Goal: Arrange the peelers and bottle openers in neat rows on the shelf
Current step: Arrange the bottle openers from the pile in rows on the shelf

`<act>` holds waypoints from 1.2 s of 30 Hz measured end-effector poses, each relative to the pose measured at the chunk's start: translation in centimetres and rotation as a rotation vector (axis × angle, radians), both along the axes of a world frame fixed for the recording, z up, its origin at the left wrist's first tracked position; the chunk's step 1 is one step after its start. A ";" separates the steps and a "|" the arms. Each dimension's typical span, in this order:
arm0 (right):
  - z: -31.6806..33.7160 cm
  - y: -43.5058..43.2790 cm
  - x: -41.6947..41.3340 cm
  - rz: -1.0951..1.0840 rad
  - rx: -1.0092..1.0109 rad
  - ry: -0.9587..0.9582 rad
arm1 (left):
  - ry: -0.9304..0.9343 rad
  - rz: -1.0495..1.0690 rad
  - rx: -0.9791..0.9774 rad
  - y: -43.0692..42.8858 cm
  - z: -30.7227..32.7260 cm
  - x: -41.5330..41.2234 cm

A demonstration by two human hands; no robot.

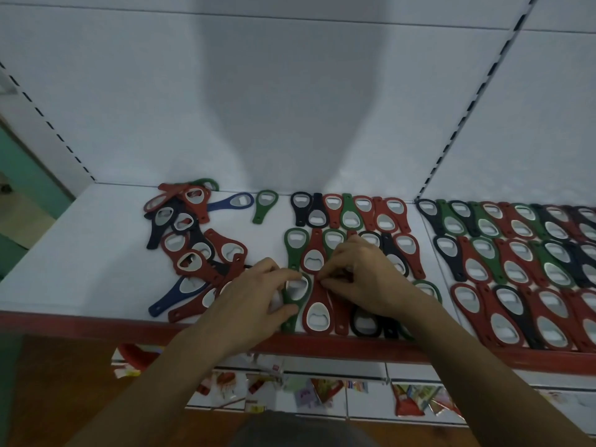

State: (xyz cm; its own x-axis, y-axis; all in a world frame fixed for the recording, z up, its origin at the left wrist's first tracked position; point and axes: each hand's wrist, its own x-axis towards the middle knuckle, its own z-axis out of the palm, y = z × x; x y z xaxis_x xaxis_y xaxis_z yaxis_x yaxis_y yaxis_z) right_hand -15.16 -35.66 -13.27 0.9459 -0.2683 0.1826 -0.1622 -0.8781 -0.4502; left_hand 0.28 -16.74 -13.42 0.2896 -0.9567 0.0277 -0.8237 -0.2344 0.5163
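Observation:
Bottle openers in red, green, black and blue lie on a white shelf. At the front middle my left hand pinches a green opener between thumb and fingers. My right hand rests beside it, fingertips curled down on the handle of a red opener. Neat rows of openers stretch behind and to the right of my hands. A loose heap of openers lies to the left. No peelers show.
The shelf's red front lip runs along the near edge. A second shelf section on the right is filled with openers in rows. A blue opener and a green one lie singly at the back. Packaged goods sit on the shelf below.

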 end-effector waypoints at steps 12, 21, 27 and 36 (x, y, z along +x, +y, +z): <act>0.0 -0.2 0.6 0.039 -0.008 0.054 | -0.080 0.035 0.005 0.1 -0.3 -0.5; -0.3 -0.5 -0.3 -0.081 0.112 -0.105 | -0.070 0.079 -0.058 0.0 -0.2 -0.8; -0.5 -2.2 -0.4 -0.396 -0.028 0.004 | -0.029 0.264 -0.116 -2.1 0.3 -0.5; -1.0 -1.7 -0.5 -0.357 -0.026 0.022 | 0.143 0.351 -0.090 -3.1 0.4 -1.1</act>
State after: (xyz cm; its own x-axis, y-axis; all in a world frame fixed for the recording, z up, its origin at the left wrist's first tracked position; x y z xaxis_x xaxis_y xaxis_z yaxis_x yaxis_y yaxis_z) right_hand -15.70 -37.41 -14.22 0.7971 -0.5781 0.1746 -0.4700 -0.7753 -0.4219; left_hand -0.77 -19.81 -13.06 0.6059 -0.7944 0.0426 -0.6196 -0.4376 0.6516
